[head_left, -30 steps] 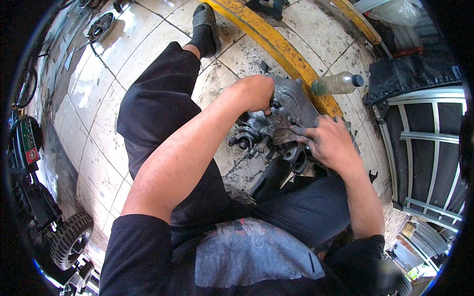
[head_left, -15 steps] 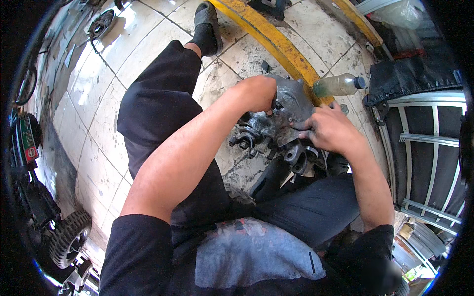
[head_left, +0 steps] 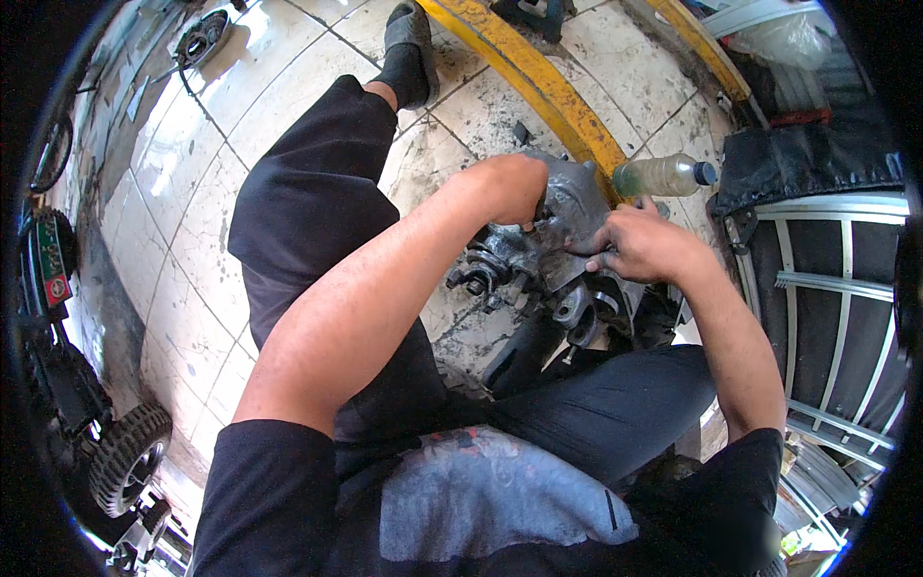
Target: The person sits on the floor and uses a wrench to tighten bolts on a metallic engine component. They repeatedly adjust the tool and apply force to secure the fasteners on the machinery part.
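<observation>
A greasy grey metal engine casing [head_left: 577, 197] with dark clamps and bolts rests on the tiled floor between my legs. My left hand [head_left: 516, 188] lies over its left side, fingers curled down and closed; whatever they grip is hidden behind the knuckles. From the right, my right hand [head_left: 646, 246] reaches in with blackened fingers spread, the tips touching the casing's face. A dark curved metal bracket [head_left: 574, 305] juts toward me from the casing's near side.
A yellow metal rail [head_left: 538, 82] curves past the casing's far side. Beside it lies a capped bottle of cloudy liquid [head_left: 663, 176]. A black panel with a metal frame [head_left: 817, 260] stands on the right. A knobby tyre [head_left: 132, 459] is at the left, and a round part [head_left: 202, 40] lies at far left.
The view has shifted slightly. My left hand stays curled over the casing's left side, and my right hand's fingertips still touch its face.
</observation>
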